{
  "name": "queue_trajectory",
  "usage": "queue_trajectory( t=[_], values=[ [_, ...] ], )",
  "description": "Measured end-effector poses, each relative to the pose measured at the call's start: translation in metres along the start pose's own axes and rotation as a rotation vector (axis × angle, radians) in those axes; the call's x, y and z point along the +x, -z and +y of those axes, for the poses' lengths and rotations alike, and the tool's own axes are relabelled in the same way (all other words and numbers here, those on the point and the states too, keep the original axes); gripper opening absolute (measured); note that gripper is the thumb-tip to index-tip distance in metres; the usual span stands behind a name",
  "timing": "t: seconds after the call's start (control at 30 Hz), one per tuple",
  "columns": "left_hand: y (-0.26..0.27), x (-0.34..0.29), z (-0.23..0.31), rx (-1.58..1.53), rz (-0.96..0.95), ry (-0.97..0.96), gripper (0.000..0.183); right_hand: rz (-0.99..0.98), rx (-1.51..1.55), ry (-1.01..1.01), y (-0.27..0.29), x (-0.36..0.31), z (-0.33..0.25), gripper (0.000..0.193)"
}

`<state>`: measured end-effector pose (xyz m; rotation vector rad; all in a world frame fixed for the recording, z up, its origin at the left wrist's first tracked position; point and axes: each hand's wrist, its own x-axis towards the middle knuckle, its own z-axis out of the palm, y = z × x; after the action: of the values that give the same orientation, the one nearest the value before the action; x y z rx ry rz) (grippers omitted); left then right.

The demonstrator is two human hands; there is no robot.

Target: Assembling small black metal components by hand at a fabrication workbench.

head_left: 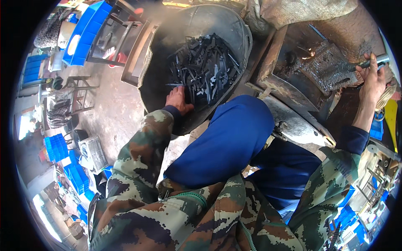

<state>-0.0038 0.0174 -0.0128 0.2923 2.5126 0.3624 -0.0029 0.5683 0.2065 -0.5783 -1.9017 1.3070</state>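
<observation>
At the near left edge of a large dark basin [245, 35], my left hand [179, 101] reaches in, thumb spread from the fingers. Its fingertips touch or hover over a heap of dark, flat metal pieces [205, 67]; I cannot make out a piece held in them. On the far right, my right hand [372, 81] is closed round a grey metal handle [380, 60]. This handle is beside a wet, dirty metal block [324, 67] in a rusty machine tray [289, 90]. A small bright orange glow [310, 52] shows by the block.
My blue-trousered knee [240, 125] comes up between basin and machine. Beyond the basin's left stands a metal frame [138, 54] near a blue bin [86, 33]. A grimy sack [307, 11] hangs behind the machine. Blue crates [75, 173] stand at lower left. Haze drifts over the basin.
</observation>
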Motion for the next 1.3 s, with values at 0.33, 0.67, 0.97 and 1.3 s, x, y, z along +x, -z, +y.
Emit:
queue_trajectory(
  t=[0.33, 0.67, 0.97, 1.3],
  values=[
    [-0.001, 0.001, -0.010, -0.041, -0.001, -0.042, 0.081, -0.010, -0.035, 0.017, 0.002, 0.001, 0.002, 0.031],
    [0.010, -0.008, 0.006, -0.206, -0.105, 0.019, 0.081, 0.014, -0.025, 0.013, 0.002, -0.002, 0.000, 0.029],
    [0.001, -0.007, 0.014, -0.479, -0.016, 0.010, 0.078, -0.018, -0.026, 0.021, 0.004, 0.003, 0.004, 0.029],
    [-0.022, 0.001, 0.005, -0.564, -0.036, -0.083, 0.074, -0.020, -0.009, 0.032, 0.003, 0.002, 0.004, 0.032]
  ],
)
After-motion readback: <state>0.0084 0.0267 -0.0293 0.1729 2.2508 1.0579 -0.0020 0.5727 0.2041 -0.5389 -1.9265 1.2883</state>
